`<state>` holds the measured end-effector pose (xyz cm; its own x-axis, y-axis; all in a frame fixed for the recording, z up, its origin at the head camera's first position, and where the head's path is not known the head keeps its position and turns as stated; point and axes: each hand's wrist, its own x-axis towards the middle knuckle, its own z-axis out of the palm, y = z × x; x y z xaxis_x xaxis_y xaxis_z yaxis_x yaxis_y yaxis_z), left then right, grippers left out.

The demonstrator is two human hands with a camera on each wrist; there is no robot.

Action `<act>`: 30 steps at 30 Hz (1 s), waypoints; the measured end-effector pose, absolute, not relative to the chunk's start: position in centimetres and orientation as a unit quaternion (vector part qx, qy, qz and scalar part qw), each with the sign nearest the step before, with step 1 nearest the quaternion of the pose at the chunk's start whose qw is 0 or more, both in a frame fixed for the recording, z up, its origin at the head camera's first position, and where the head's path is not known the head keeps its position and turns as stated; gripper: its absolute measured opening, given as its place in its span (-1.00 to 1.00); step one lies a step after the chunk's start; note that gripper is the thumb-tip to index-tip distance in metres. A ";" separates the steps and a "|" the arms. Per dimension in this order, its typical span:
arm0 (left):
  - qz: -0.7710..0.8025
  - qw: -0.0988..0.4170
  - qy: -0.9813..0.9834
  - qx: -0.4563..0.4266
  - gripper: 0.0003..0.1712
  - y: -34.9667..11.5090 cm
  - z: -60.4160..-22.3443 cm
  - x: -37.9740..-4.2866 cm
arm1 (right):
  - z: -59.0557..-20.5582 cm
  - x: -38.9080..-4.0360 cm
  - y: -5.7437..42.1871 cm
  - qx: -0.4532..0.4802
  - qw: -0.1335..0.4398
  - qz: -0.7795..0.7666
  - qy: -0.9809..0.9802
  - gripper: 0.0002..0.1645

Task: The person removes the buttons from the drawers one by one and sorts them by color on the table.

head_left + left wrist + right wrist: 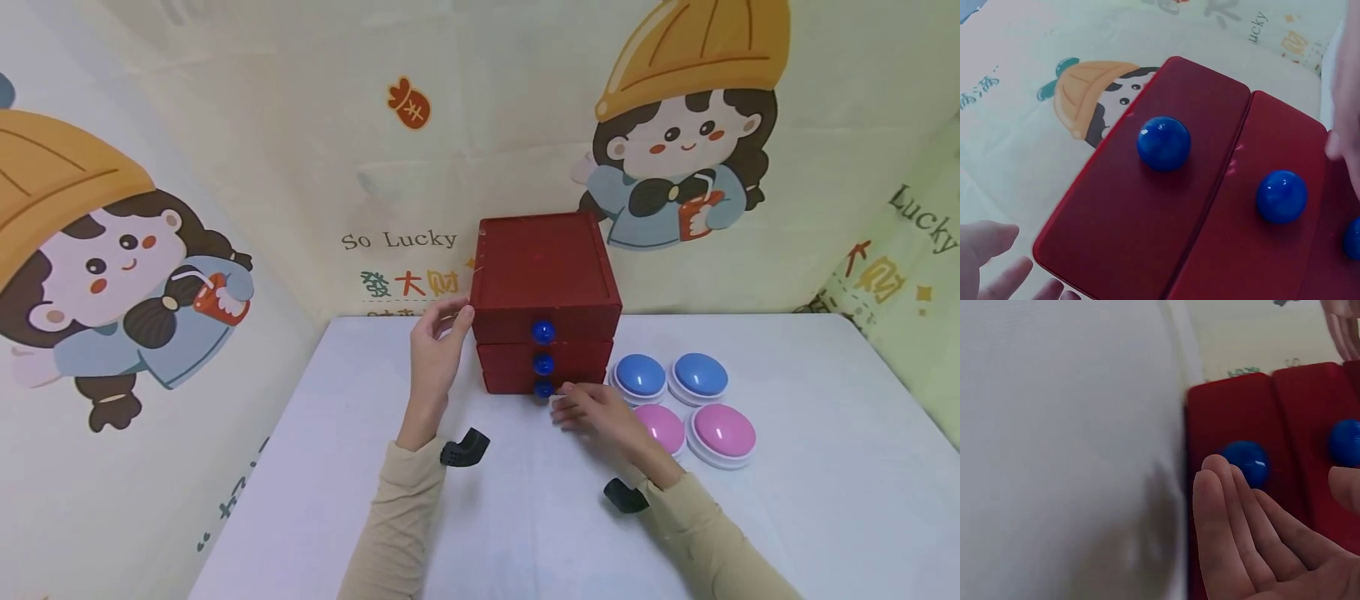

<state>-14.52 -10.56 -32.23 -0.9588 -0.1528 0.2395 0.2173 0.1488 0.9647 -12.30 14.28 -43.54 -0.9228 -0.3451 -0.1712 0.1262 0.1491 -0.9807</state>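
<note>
A red box of three stacked drawers (546,263) stands at the back of the table, each drawer front bearing a round blue knob. My left hand (441,337) is at the box's upper left side, its thumb and fingertips right by the edge of the top drawer. In the left wrist view the top knob (1164,144) and middle knob (1282,197) show fully. Low at the front, my right hand (600,412) reaches to the bottom knob (1249,464). Its fingers are extended and overlap that knob in the right wrist view, while the thumb stays apart.
Right of the box sit two blue dome buttons (701,375) and two pink dome buttons (723,430) on white bases. My right hand and wrist partly cover the nearer pink one. A cartoon-printed cloth (315,167) hangs behind the white table (525,517).
</note>
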 end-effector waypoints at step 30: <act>-0.307 0.230 -0.904 -0.188 -0.39 -9.5 -33.5 -8.8 | -35.3 -6.9 16.2 -0.191 -0.200 -0.307 0.911 -0.14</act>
